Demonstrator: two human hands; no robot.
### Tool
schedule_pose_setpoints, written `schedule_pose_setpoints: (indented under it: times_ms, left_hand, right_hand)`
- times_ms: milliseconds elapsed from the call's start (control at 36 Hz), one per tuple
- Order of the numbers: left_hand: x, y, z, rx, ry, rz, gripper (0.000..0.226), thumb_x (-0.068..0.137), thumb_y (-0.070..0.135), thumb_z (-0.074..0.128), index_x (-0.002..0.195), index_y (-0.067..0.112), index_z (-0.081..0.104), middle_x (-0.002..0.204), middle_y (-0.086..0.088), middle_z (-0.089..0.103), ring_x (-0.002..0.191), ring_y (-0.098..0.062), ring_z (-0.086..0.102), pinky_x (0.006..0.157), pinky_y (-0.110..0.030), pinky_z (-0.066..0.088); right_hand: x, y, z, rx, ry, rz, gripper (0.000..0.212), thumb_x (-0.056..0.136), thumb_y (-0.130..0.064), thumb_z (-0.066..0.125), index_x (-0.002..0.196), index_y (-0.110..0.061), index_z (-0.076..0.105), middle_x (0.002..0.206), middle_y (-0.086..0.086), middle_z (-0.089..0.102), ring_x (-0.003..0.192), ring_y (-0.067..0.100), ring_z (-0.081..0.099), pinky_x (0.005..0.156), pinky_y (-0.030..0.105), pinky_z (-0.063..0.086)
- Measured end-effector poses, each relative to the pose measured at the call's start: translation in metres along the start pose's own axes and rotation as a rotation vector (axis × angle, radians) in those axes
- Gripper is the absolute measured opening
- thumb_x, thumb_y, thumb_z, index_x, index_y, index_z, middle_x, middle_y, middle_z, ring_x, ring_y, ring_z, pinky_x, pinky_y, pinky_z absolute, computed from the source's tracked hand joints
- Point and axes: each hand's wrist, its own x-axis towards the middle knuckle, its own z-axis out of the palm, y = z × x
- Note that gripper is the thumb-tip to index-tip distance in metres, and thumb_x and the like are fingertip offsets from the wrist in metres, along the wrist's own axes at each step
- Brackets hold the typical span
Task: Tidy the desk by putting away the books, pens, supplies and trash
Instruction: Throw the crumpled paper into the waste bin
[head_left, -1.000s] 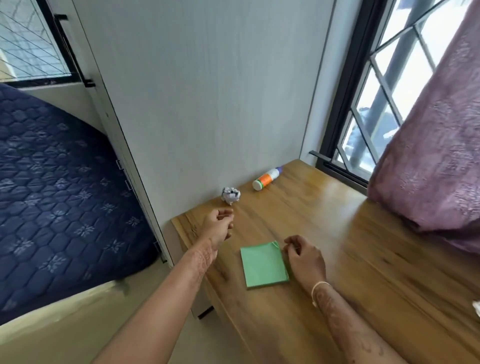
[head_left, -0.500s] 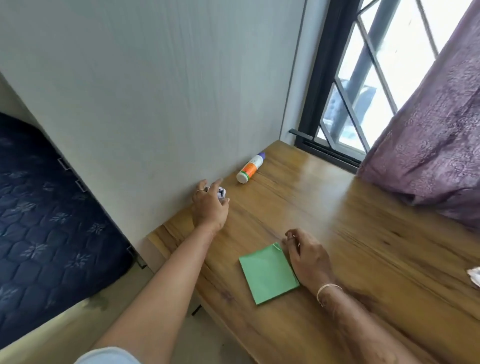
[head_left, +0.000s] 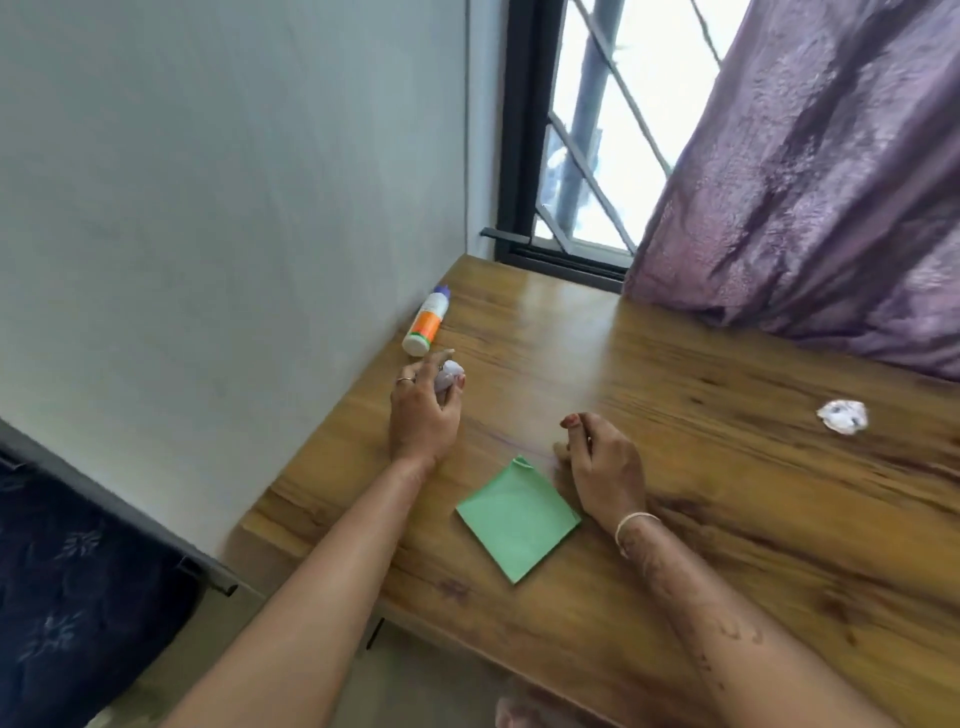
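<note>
Two crumpled balls of paper are showing on the one wooden desk (head_left: 675, 364): the left hand (head_left: 423, 415) is gripping the first paper ball (head_left: 450, 375) in curled fingers near the left edge, while the second paper ball (head_left: 842, 415) is lying alone far to the right, well apart from both hands. One glue bottle (head_left: 426, 325) is lying on its side against the wall (head_left: 234, 208), just beyond the left hand. One green note pad (head_left: 517, 519) is lying flat nearer the front, and the right hand (head_left: 602, 467) is resting just to its right, fingers loosely curled, holding nothing
</note>
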Motion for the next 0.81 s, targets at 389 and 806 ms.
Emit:
schedule_pose_setpoints:
  times_ms: [389,806]
  left_hand:
    - [-0.041,0.126,0.105,-0.620,-0.588,-0.113,0.024,0.099,0.023,0.053,0.099,0.047,0.057,0.097,-0.004,0.057,0.081,-0.018,0.058,0.069,-0.044,0.058]
    - [-0.076,0.172,0.195,-0.840,-0.664,-0.603,0.044,0.097,0.039,0.051,0.127,0.007,0.059,0.090,-0.005,0.062,0.064,-0.012,0.060,0.053,-0.028,0.055]
  right_hand:
    - [-0.001,0.101,-0.105,-0.269,0.263,0.212,0.030,0.088,-0.020,0.059,0.118,-0.017,0.057,0.120,0.002,0.056,0.113,0.025,0.050,0.100,0.032,0.031]
    - [0.047,0.199,-0.178,-0.257,0.133,0.453,0.061,0.090,-0.023,0.062,0.144,-0.012,0.036,0.154,0.028,0.012,0.141,0.040,0.022,0.110,0.037,0.028]
